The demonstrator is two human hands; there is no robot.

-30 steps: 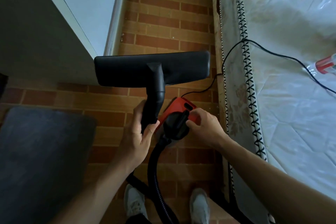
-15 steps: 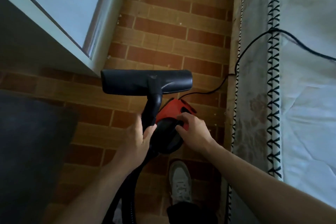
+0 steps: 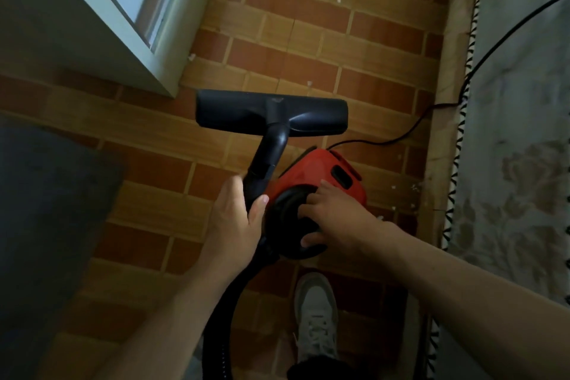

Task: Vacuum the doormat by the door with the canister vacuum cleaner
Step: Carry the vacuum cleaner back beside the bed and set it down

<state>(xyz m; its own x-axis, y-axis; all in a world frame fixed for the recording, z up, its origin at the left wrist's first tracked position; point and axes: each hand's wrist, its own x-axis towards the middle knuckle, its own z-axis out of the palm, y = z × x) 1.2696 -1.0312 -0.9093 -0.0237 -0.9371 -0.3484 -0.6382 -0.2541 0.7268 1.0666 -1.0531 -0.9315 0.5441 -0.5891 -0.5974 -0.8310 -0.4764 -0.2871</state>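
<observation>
Where doormat (image 3: 52, 225) ends, bare brick floor (image 3: 324, 40).

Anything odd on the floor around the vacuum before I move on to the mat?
Pale crumbs lie scattered on the brick floor right of the red canister. The black power cord runs up over the patterned cloth.

Where things lie

The vacuum cleaner (image 3: 320, 185) sits on the floor (image 3: 308, 40), its nozzle (image 3: 271, 116) ahead of it. The doormat (image 3: 52, 225) lies to the left, a shoe (image 3: 316, 318) behind, a bed (image 3: 524, 133) right.
</observation>
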